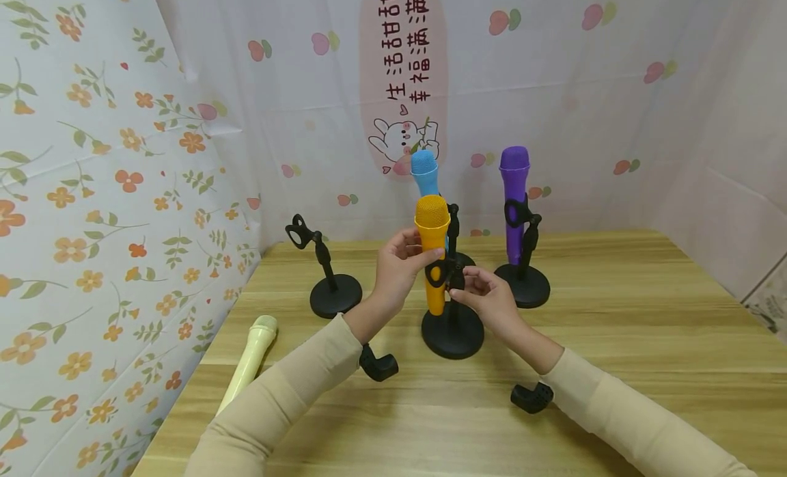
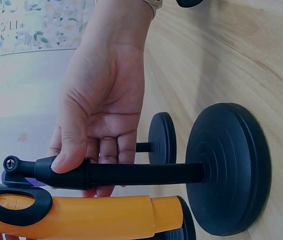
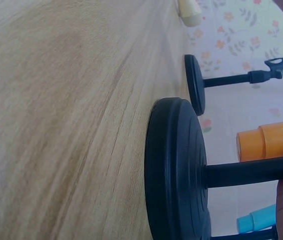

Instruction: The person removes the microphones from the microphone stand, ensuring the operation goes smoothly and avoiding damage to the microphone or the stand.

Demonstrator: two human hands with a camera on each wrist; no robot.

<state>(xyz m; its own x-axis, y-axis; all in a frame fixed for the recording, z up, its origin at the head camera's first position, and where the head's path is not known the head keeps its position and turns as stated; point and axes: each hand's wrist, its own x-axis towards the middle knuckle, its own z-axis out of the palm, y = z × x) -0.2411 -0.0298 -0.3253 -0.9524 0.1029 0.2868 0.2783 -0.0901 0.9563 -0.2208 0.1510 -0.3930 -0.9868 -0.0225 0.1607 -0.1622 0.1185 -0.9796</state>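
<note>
At centre frame, our left hand (image 1: pixel 399 262) curls round the orange plastic microphone (image 1: pixel 433 248), seated in the clip of the black round-based stand (image 1: pixel 451 330) on the wooden counter (image 1: pixel 615 340). Our right hand (image 1: pixel 486 296) pinches the stand's joint; seating looks nearly finished, and tightening should follow.

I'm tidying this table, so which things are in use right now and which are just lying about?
In use: orange microphone held by left hand; its black stand gripped by right hand.
Lying about: empty stand, pale green microphone, blue microphone, purple microphone.
</note>
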